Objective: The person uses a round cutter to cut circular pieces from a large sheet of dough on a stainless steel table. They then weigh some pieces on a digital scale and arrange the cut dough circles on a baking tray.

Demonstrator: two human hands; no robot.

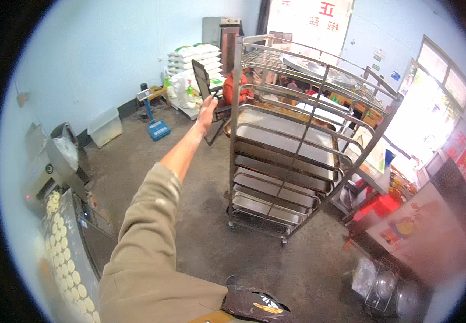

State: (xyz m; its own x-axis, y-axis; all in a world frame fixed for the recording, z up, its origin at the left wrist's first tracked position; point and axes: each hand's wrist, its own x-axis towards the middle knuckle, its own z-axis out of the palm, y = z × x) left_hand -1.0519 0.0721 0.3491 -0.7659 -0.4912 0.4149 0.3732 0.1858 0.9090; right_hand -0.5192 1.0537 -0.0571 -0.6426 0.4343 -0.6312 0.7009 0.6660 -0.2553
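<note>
My left hand (207, 114) is stretched out ahead, seen from the side, with its fingers reaching forward and nothing visible in them. It is just left of a tall metal rack (235, 140) and seems apart from its near left post. Several flat baking trays (281, 137) are stacked at different levels in the rack, and wire shelving forms its top. Behind my hand stands a dark mesh-backed chair (201, 79). My right hand is out of view.
Pale dough rounds (65, 254) lie in rows on a machine's belt at left. A blue scale (159, 130), a clear plastic bin (105, 128) and stacked white sacks (192, 60) line the far wall. A person in red (230, 89) is behind the rack. Wire baskets (385, 285) lie at lower right.
</note>
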